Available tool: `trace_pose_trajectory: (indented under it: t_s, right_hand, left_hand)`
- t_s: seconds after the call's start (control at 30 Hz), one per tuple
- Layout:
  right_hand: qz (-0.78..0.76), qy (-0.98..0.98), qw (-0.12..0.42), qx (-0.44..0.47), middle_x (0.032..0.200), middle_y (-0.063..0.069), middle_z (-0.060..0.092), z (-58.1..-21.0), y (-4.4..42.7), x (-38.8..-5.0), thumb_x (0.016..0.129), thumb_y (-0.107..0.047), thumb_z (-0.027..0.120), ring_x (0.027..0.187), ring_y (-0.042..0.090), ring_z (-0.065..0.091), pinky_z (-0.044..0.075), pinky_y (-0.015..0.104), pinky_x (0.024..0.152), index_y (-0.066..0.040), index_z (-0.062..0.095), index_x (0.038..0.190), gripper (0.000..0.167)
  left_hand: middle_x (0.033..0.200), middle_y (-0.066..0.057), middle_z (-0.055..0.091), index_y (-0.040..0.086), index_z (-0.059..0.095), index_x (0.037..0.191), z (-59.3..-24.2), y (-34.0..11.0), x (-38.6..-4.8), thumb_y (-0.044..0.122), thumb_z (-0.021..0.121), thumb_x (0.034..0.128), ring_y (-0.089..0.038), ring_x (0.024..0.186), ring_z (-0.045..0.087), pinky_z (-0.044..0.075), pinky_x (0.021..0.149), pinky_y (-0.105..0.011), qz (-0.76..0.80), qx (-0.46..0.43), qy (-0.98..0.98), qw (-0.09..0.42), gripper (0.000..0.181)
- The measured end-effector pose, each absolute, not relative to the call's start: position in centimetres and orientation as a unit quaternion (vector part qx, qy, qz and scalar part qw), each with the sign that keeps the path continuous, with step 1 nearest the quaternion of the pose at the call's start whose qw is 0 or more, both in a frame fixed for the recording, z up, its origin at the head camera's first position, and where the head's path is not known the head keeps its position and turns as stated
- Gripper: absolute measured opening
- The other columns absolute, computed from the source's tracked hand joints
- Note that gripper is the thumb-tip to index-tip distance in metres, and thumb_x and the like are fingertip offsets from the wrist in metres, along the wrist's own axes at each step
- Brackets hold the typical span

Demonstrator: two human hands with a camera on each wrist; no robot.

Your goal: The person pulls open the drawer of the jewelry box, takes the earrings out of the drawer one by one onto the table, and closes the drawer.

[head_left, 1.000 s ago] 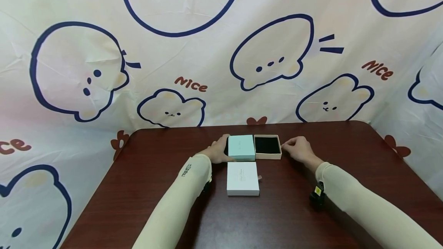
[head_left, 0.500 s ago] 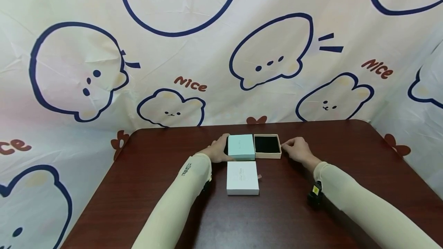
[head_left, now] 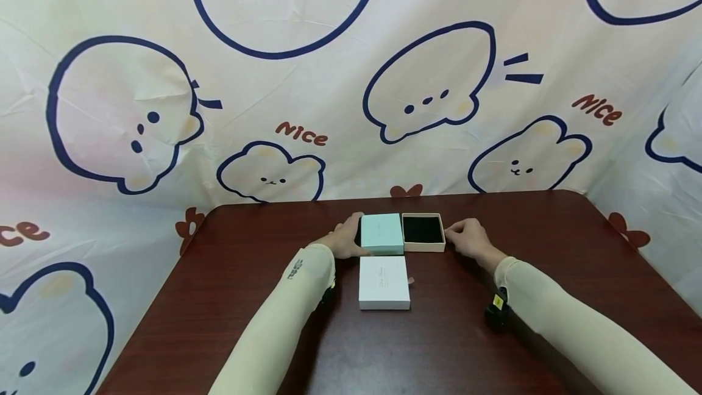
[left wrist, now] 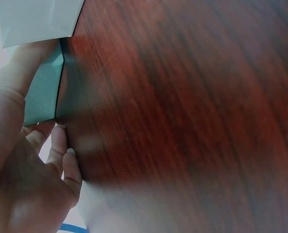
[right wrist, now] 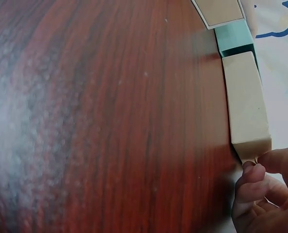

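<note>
Fingers of the left hand grasp the mint sleeve, thumb along its near side, the others reaching round the far side. Those of the right hand are pinched together with the thumb on a small tab at the cream tray's outer end. Flat on the counter, dark bed upward, the tray adjoins the sleeve's right end; their joint long axis runs left to right, tab pointing right. A white box lies just nearer the person.
</note>
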State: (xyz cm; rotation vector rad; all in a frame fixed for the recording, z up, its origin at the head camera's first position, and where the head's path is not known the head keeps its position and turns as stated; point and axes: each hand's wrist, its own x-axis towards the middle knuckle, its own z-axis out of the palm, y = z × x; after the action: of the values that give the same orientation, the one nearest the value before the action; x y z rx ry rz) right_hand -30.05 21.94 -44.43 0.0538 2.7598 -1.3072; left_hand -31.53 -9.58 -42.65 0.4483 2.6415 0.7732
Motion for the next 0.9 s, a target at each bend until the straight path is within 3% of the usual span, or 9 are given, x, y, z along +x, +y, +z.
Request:
trace_pose_trajectory:
  t_s: [0.17,0.4,0.67,0.9]
  right_hand:
    - [-0.431,0.901,0.045,0.02,0.07,0.0,0.064,-44.31,21.71,-29.88,0.1,-0.014,0.055,0.058,0.01,0.055,0.047,0.027,0.054,0.007,0.074,0.109,0.03]
    - [-0.434,0.899,0.046,0.017,0.087,0.009,0.07,-44.4,21.54,-29.74,0.101,-0.013,0.052,0.063,0.012,0.057,0.049,0.028,0.057,0.007,0.072,0.112,0.03]
    - [-0.436,0.899,0.046,0.017,0.09,0.01,0.07,-44.57,21.66,-29.9,0.102,-0.013,0.051,0.066,0.012,0.058,0.049,0.028,0.059,0.006,0.072,0.112,0.03]
    - [-0.434,0.899,0.045,0.017,0.096,0.012,0.07,-44.62,21.75,-29.99,0.102,-0.013,0.051,0.07,0.013,0.059,0.049,0.028,0.06,0.005,0.072,0.113,0.029]
  left_hand:
    - [0.165,-0.013,0.025,0.011,0.007,0.162,-42.69,-9.71,-31.63,0.031,0.079,0.0888,-0.041,0.15,0.026,0.026,0.119,-0.062,0.271,0.156,0.933,0.178,0.105]
    - [0.154,-0.013,0.04,0.013,0.013,0.161,-42.93,-9.59,-31.69,0.035,0.081,0.0865,-0.038,0.139,0.039,0.034,0.114,-0.058,0.263,0.154,0.939,0.162,0.103]
    - [0.162,-0.014,0.031,0.012,0.01,0.162,-43.02,-9.55,-31.75,0.035,0.08,0.0881,-0.04,0.146,0.031,0.029,0.117,-0.061,0.259,0.156,0.939,0.165,0.104]
    - [0.156,-0.014,0.038,0.011,0.012,0.161,-42.99,-9.53,-31.76,0.034,0.08,0.0877,-0.038,0.14,0.038,0.034,0.114,-0.059,0.26,0.158,0.939,0.159,0.103]
